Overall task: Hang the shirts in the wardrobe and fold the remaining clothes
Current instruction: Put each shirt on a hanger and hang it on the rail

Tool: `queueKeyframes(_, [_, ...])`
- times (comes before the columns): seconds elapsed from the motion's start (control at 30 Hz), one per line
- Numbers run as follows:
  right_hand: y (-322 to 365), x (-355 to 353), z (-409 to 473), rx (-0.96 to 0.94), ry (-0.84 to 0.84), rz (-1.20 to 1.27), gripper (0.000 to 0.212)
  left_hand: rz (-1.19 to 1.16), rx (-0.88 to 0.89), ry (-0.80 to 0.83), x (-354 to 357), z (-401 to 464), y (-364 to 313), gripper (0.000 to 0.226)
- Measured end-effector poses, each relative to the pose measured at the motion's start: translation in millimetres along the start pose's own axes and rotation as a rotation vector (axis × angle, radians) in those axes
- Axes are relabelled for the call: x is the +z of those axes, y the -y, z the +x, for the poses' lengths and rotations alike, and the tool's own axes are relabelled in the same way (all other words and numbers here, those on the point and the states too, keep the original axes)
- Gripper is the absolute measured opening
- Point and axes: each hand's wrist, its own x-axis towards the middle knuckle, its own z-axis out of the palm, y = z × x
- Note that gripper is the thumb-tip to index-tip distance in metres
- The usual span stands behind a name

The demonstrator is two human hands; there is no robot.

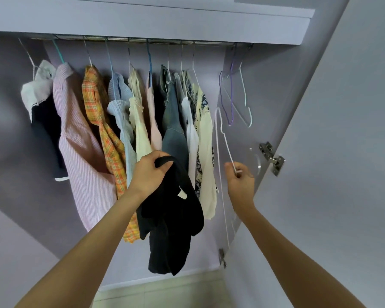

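The left hand grips a black shirt, its pale label unreadable, near the hanging clothes. The right hand pinches a white hanger at right.

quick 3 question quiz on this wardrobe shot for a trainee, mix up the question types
1. True or false: the black shirt is already on a hanger on the rail.
2. Which hand pinches the white hanger? A) left hand B) right hand C) neither
3. Fill in: the orange plaid shirt hangs between the pink striped shirt and the pale ____ ruffled top.

Key
1. False: the left hand grips it, off the rail.
2. B
3. blue
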Motion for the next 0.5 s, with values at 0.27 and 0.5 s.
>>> queueKeyframes(0.27, [16,-5,-2,0.286,-0.287,0.223,0.055,0.072,-0.076,-0.038,-3,4,11,0.009])
queueKeyframes(0.5, [29,21,7,0.426,-0.172,0.733,0.050,-0.075,-0.061,0.118,-6,1,-8,0.011])
